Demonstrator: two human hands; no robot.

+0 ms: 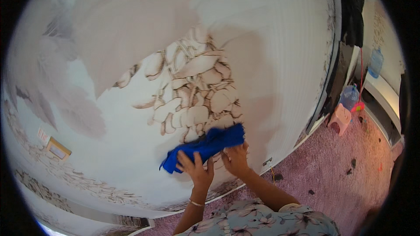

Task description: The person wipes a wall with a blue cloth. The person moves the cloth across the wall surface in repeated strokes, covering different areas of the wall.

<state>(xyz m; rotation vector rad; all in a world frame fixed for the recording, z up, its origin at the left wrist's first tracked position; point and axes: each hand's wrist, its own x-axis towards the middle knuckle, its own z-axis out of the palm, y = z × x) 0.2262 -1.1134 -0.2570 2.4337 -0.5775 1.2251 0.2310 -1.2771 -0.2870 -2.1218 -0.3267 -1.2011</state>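
A blue cloth [210, 144] lies bunched lengthwise against a pale wall [131, 137] printed with a brown line pattern of rounded shapes. My left hand [197, 168], with a bracelet at its wrist, presses the cloth's lower left part with the fingers spread. At the cloth's right end is my right hand [237, 160], its fingers bent at the lower edge; whether they grip the fabric is hard to tell.
A wall socket [267, 161] with a cable sits low on the wall. On the purplish carpet [315, 173] lie small dark scraps. To the right stand a pink plastic stool [340, 119], a large water bottle [349, 95] and a white cabinet [382, 95] bearing another bottle [376, 63].
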